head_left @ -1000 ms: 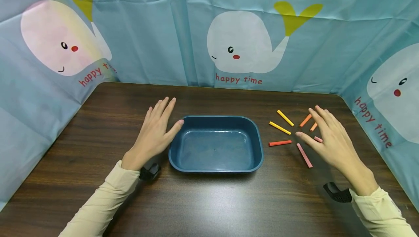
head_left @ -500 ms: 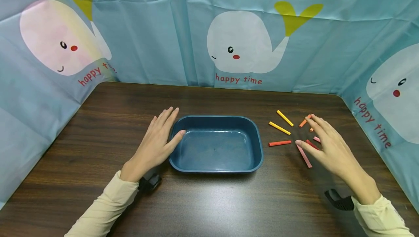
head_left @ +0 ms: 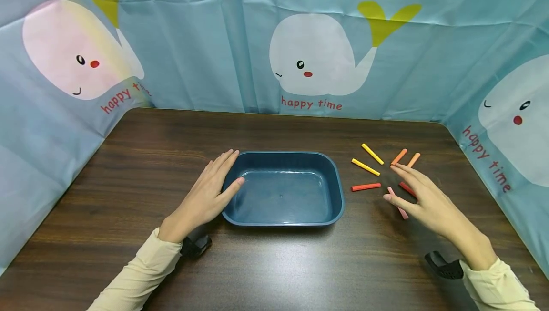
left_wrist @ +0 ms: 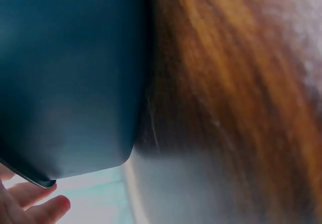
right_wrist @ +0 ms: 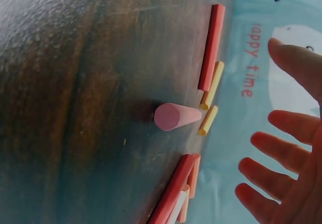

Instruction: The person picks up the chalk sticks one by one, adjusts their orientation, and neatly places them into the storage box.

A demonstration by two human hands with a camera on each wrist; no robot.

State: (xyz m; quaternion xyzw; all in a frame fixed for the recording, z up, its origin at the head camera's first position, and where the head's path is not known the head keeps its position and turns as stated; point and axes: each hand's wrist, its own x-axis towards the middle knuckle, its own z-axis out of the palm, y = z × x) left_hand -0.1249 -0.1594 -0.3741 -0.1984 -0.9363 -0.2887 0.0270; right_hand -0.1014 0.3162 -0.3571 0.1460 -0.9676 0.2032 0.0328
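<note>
A dark blue plastic basin (head_left: 280, 206) stands on the table with nothing in it. My left hand (head_left: 205, 195) is at its left rim, fingers straight, thumb reaching over the edge; whether it touches the rim I cannot tell. Over the scattered chalk sticks hovers my right hand (head_left: 429, 206), fingers spread and holding nothing. Below its thumb lies a pink chalk (right_wrist: 176, 116). A dark red chalk (head_left: 407, 188) is partly covered by the hand. Farther left lie a red chalk (head_left: 365, 187) and a yellow chalk (head_left: 365, 167).
Another yellow chalk (head_left: 372, 154), an orange chalk (head_left: 399, 156) and a lighter orange chalk (head_left: 413, 159) lie farther back. A blue whale-print curtain (head_left: 240, 53) encloses the back and sides of the brown wooden table (head_left: 274, 273).
Both hands have come a little nearer the table's front edge. The left has moved closer to the basin's rim, and the right has uncovered the orange chalks. Basin and chalks stay put.
</note>
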